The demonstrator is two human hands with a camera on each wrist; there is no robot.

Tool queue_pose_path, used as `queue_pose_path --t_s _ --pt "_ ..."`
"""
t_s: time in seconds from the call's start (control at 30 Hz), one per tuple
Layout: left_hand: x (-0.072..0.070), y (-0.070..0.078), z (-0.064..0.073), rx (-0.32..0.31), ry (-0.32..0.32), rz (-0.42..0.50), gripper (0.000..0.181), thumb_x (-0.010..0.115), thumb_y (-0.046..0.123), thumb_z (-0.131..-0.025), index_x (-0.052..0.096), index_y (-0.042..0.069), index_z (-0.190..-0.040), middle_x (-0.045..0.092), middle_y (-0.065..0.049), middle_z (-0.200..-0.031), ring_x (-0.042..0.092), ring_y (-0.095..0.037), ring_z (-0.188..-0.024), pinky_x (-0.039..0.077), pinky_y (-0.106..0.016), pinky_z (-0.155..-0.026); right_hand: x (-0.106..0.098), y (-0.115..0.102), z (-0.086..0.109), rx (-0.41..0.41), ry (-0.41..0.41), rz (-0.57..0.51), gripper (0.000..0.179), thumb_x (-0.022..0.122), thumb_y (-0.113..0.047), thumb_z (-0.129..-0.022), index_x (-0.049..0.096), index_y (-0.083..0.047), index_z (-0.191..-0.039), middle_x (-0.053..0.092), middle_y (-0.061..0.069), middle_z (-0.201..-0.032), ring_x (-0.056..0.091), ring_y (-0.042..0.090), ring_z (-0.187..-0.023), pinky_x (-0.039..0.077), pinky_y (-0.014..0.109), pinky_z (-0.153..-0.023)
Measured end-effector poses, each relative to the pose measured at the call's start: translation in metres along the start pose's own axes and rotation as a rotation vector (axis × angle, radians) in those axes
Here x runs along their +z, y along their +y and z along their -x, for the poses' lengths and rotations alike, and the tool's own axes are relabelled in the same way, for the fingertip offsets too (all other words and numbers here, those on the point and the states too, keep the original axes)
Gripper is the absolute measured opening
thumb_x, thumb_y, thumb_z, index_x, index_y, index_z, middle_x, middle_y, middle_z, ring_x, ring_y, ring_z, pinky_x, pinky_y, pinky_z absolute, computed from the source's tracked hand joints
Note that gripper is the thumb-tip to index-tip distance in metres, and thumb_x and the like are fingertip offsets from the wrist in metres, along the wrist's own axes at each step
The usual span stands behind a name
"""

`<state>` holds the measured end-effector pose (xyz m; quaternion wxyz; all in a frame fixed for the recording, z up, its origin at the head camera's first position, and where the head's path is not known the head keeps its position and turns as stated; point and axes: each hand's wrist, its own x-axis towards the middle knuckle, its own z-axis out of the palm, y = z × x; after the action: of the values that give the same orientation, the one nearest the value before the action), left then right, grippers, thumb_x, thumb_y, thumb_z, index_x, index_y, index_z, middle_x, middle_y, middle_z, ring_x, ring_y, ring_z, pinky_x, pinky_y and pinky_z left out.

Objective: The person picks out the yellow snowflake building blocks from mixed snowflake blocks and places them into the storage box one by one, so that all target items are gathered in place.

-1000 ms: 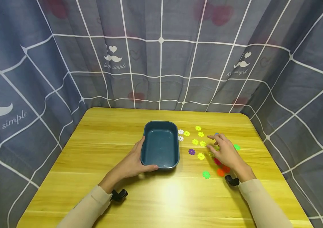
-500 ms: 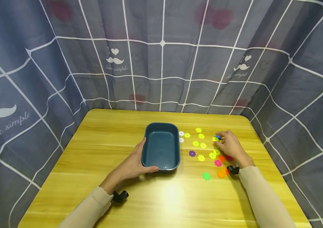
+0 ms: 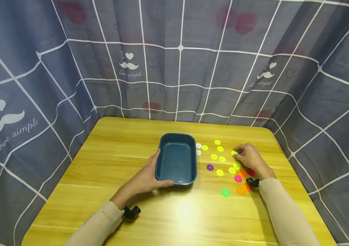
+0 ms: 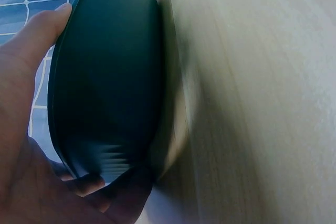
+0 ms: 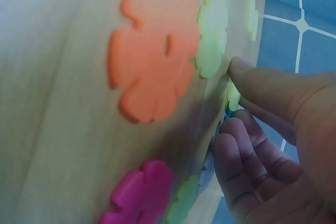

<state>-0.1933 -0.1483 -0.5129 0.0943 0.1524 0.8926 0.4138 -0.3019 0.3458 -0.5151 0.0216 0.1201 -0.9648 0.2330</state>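
Observation:
My left hand point(image 3: 145, 176) grips the near left side of a dark teal rectangular tray point(image 3: 177, 182), thumb on its near rim. In the left wrist view the tray's outer wall point(image 4: 107, 66) stands between thumb and fingers. At the right, my right hand point(image 3: 251, 159) has thumb and fingertips curled about a yellow flower-shaped building disc point(image 3: 234, 152) and a blue one point(image 5: 229, 113), mostly hidden by the fingers. How firmly each is pinched is hard to see. Close to that hand lie an orange disc point(image 5: 157, 51) and a magenta disc point(image 5: 142, 195).
More discs lie right of the tray: white point(image 3: 198, 152), purple point(image 3: 210, 167), green point(image 3: 225, 193), orange point(image 3: 241, 190) and several yellow point(image 3: 219, 173). They lie on a wood-grain table point(image 3: 125, 143). A grey checked curtain point(image 3: 162, 65) surrounds the table's back and sides.
My right hand has moved right onto the blue and yellow discs, its fingers drawing together about them. My left hand keeps its grip on the tray. The head view has shifted slightly.

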Motion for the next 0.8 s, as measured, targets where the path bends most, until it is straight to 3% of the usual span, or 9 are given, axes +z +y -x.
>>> queue_pose_path --t_s 0.57,0.8 --pt "-0.0007 0.002 0.0003 0.004 -0.004 -0.024 0.148 0.097 0.066 -0.088 0.001 0.016 -0.19 0.018 -0.024 -0.194 0.051 -0.051 -0.164 0.05 -0.073 -0.128 -0.0031 0.0028 -0.0039 0.001 -0.012 -0.008 0.029 0.091 -0.017 -0.103 0.085 0.004 -0.122 0.085 0.017 -0.104 0.076 0.026 -0.091 0.063 0.046 -0.089" --pt "-0.0012 0.0015 0.001 -0.006 -0.01 -0.024 0.148 0.097 0.066 -0.088 0.001 0.017 -0.19 0.017 -0.023 -0.195 0.05 -0.052 -0.165 0.049 -0.073 -0.129 -0.0033 0.0031 -0.0033 -0.007 0.005 0.005 0.028 0.092 -0.017 -0.102 0.086 0.003 -0.12 0.085 0.017 -0.103 0.076 0.027 -0.091 0.065 0.048 -0.088"
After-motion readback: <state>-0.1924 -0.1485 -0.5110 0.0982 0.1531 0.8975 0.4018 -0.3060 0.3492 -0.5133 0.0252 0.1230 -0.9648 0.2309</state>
